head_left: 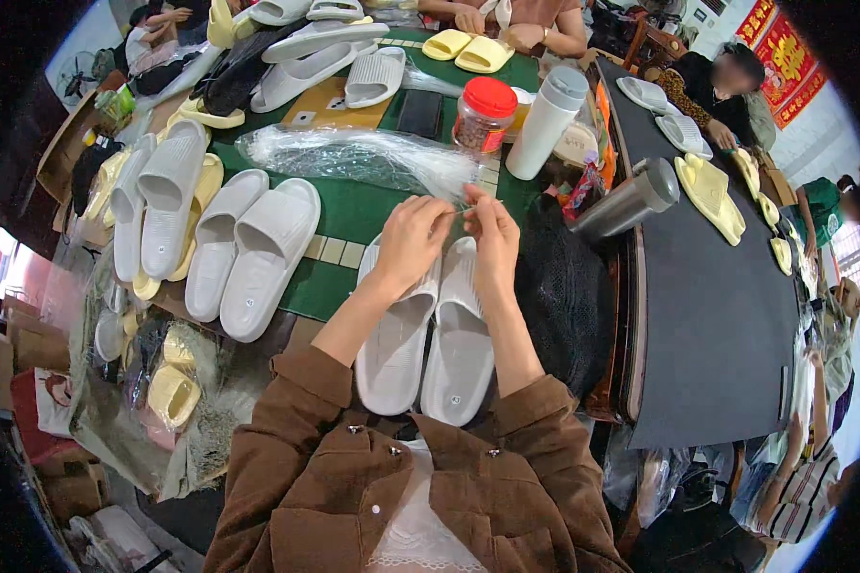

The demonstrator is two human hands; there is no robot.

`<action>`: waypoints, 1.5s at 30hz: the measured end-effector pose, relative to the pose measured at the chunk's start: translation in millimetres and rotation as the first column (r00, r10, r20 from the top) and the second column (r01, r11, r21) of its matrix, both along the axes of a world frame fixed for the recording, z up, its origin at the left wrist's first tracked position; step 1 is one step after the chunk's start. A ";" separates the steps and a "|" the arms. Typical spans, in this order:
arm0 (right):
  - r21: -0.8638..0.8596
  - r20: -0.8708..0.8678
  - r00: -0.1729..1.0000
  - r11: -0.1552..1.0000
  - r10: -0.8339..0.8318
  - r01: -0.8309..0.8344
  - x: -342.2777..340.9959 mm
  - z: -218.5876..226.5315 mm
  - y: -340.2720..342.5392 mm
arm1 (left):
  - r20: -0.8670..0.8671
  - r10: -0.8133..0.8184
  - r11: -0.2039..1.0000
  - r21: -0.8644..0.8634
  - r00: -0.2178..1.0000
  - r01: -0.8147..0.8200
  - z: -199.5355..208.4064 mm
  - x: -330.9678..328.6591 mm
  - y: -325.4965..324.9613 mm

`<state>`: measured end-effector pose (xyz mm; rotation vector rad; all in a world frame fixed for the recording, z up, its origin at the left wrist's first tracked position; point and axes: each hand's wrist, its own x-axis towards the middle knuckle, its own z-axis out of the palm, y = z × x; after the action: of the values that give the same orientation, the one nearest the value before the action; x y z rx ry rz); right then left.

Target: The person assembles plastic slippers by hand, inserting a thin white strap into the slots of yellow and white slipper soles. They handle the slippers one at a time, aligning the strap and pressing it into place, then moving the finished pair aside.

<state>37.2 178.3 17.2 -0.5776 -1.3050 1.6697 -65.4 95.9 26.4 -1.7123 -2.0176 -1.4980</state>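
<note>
A pair of light grey slide sandals (389, 355) lies side by side at the near edge of the green-topped table (346, 212), heels toward the wearer, strap ends partly hidden under the forearms. Above the straps, the left hand (415, 239) and right hand (494, 232) are close together, fingers bent inward; whether either grip is together or clamped on a thin strand, I cannot tell. Just beyond the fingertips lies a bundle of clear plastic strands (354, 158). A second grey pair (277, 260) sits to the left. Farther back stand a red-lidded jar (482, 124) and a white bottle (547, 124); a steel tumbler (631, 201) leans at the right, beside a dark grey table (712, 334). Yellow slides (480, 54) lie near the far edge, before another person.
</note>
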 end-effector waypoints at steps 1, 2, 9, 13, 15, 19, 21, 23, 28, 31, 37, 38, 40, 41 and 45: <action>-0.020 0.009 1.000 1.000 0.017 -0.016 0.7 -1.0 1.2 | 0.011 0.004 1.000 0.010 1.000 -0.004 -0.2 0.2 0.2; -0.040 0.017 0.999 0.999 0.033 -0.032 1.3 -2.3 2.0 | 0.021 0.008 1.000 0.021 1.000 -0.009 -0.4 0.6 0.5; 0.005 0.056 0.991 0.992 0.124 -0.124 -1.9 -8.0 2.7 | 0.227 -0.085 0.996 0.021 0.970 0.083 1.0 -2.6 -0.1; 0.034 0.087 0.990 0.993 0.110 -0.114 -5.0 -7.3 -0.8 | 0.241 -0.103 0.994 -0.023 0.965 0.111 4.9 -3.7 -2.0; 0.062 0.117 0.988 0.992 0.103 -0.111 -4.5 -3.5 -2.5 | 0.266 -0.129 0.991 -0.011 0.955 0.136 4.5 -4.4 -2.7; 0.154 0.149 0.982 0.978 0.115 -0.138 -2.6 1.6 -5.2 | 0.300 -0.141 0.989 0.012 0.943 0.144 3.8 -6.7 -2.1; 0.162 0.162 0.978 0.974 0.133 -0.159 -3.3 -0.6 -3.1 | 0.305 -0.122 0.992 0.006 0.945 0.127 4.3 -7.0 -1.7; 0.110 0.146 0.982 0.985 0.115 -0.132 -2.2 -1.1 -1.6 | 0.329 -0.111 0.994 0.017 0.938 0.112 4.5 -6.9 -1.2; 0.069 0.126 0.991 0.996 0.055 -0.064 0.8 8.3 -6.0 | 0.413 -0.110 0.993 0.010 0.904 0.116 6.0 -5.8 -2.2; 0.098 0.128 0.991 0.994 0.028 -0.041 -0.2 9.9 -7.1 | 0.417 -0.107 0.993 -0.001 0.903 0.118 5.0 -7.0 -2.3; 0.101 0.098 0.995 0.995 -0.027 0.017 0.2 3.6 -3.2 | 0.394 -0.079 0.995 -0.029 0.916 0.099 10.5 -3.8 -4.0; 0.097 0.076 0.996 0.995 -0.038 0.030 0.3 2.6 -2.0 | 0.395 -0.079 0.994 -0.033 0.916 0.100 11.9 -3.1 -4.1; 0.102 0.061 0.996 0.993 -0.059 0.052 -0.7 2.6 -2.2 | 0.400 -0.080 0.995 -0.022 0.913 0.097 8.1 -4.3 -3.4; 0.112 0.069 0.995 0.992 -0.072 0.064 -1.2 2.5 -2.4 | 0.403 -0.081 0.995 -0.017 0.911 0.096 6.3 -5.0 -2.9; 0.228 0.142 0.990 0.974 -0.025 -0.008 -1.0 1.6 -3.2 | 0.399 -0.095 0.995 0.014 0.912 0.098 3.4 -6.0 -1.7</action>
<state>36.2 175.1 18.8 -0.5726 -1.5722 1.4658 -71.4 94.2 29.8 -1.6333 -2.1409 -2.0197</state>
